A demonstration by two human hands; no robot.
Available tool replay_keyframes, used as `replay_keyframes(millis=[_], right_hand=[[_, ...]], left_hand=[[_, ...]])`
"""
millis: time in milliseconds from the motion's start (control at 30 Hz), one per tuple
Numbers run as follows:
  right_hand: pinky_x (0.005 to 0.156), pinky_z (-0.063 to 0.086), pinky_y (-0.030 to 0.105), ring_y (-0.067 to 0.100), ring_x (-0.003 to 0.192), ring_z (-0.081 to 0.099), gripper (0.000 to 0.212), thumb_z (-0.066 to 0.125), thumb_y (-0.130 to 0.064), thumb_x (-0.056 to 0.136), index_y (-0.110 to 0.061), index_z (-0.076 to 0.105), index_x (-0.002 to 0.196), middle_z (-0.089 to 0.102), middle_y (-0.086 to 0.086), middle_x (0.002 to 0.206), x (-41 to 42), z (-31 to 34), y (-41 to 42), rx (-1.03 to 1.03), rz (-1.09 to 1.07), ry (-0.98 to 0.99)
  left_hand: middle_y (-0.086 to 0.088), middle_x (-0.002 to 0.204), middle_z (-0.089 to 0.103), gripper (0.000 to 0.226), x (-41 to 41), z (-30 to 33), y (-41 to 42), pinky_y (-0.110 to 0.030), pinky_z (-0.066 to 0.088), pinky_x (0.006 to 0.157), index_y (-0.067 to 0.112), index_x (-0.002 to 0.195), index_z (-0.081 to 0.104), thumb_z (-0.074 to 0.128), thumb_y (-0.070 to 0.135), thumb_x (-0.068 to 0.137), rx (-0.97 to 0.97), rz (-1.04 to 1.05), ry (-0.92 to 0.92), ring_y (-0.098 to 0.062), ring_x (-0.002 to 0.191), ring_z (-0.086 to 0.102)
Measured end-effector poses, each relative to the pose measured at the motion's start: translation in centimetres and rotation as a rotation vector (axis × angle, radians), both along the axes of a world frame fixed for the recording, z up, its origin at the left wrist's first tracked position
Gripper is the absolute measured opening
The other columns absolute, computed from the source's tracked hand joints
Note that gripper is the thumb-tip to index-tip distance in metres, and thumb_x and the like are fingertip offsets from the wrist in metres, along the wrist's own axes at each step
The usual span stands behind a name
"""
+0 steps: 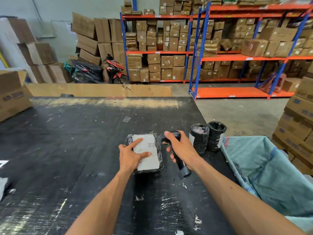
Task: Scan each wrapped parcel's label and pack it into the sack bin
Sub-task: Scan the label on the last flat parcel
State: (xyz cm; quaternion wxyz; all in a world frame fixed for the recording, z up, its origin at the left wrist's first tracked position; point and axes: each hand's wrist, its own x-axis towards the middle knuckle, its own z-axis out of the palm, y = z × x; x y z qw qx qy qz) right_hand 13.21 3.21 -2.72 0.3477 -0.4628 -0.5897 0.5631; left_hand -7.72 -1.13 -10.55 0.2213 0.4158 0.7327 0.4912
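A flat parcel [153, 156] in black wrap with a white label on top lies on the black table [76, 141]. My left hand [129, 156] grips its left side, thumb and a finger pressed on the label. My right hand [182, 148] is closed around a black handheld scanner [179, 164], whose head points left at the label from just beside the parcel. Two upright black-wrapped cylindrical parcels [199, 138] [216, 135] stand at the table's right edge. The pale green sack bin [274, 177] hangs open to the right of the table.
A cardboard box [11, 95] sits at the table's far left, and a cardboard sheet [101, 90] stands along its far edge. Stacked cartons [298, 119] rise at the right. Shelving racks [220, 56] full of boxes and a parked motorbike [115, 70] lie beyond.
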Motion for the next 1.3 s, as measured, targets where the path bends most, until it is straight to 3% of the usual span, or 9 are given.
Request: replay_keyframes(millis=[233,400,633,833,1033,1300], right_hand=[[0.049,0.049,0.033,0.023,0.052,0.057,0.051,0.067,-0.059,0.094,-0.026,0.051,0.128,0.077,0.013,0.100,0.5,0.2,-0.2,0.023,-0.022,0.016],[0.047,0.048,0.032,0.023,0.053,0.057,0.051,0.065,-0.058,0.096,-0.024,0.050,0.130,0.074,0.013,0.093,1.1,0.2,-0.3,0.030,-0.034,0.008],[0.048,0.047,0.033,0.022,0.053,0.056,0.044,0.063,-0.054,0.098,-0.021,0.051,0.124,0.069,0.011,0.085,1.7,0.5,-0.5,0.025,-0.011,-0.010],[0.049,0.049,0.034,0.023,0.052,0.057,0.046,0.065,-0.056,0.097,-0.022,0.051,0.126,0.075,0.016,0.103,1.6,0.5,-0.5,0.025,-0.033,0.000],[0.050,0.050,0.033,0.022,0.052,0.057,0.047,0.066,-0.055,0.097,-0.024,0.051,0.129,0.075,0.013,0.106,1.7,0.2,-0.6,0.016,-0.042,0.002],[0.047,0.055,0.029,0.020,0.050,0.059,0.056,0.067,-0.056,0.096,-0.028,0.043,0.138,0.071,0.010,0.103,2.8,-5.8,-2.6,-0.044,-0.134,-0.203]], left_hand=[[0.002,0.113,0.037,0.077,0.5,0.4,0.4,-0.034,0.050,0.103,0.047,0.123,0.068,0.100,0.040,0.053,0.027,-0.011,-0.018,-0.024,0.110,0.053],[-0.004,0.121,0.037,0.075,1.0,1.3,0.0,-0.023,0.044,0.094,0.041,0.126,0.069,0.099,0.034,0.058,0.034,-0.032,-0.034,-0.020,0.109,0.051],[-0.003,0.121,0.037,0.073,1.5,1.5,-0.2,-0.032,0.048,0.102,0.042,0.127,0.067,0.097,0.034,0.061,0.036,-0.037,-0.022,-0.022,0.111,0.051],[-0.003,0.120,0.036,0.075,1.6,1.7,-0.1,-0.022,0.047,0.088,0.041,0.128,0.068,0.098,0.034,0.059,0.030,-0.039,-0.020,-0.021,0.109,0.051],[-0.004,0.120,0.036,0.074,1.5,1.5,0.0,-0.026,0.050,0.095,0.040,0.127,0.068,0.098,0.033,0.060,0.036,-0.026,-0.033,-0.020,0.108,0.050],[-0.001,0.120,0.036,0.072,1.7,0.0,-0.4,-0.039,0.053,0.101,0.047,0.123,0.069,0.098,0.040,0.058,0.067,0.110,-0.171,-0.020,0.108,0.058]])
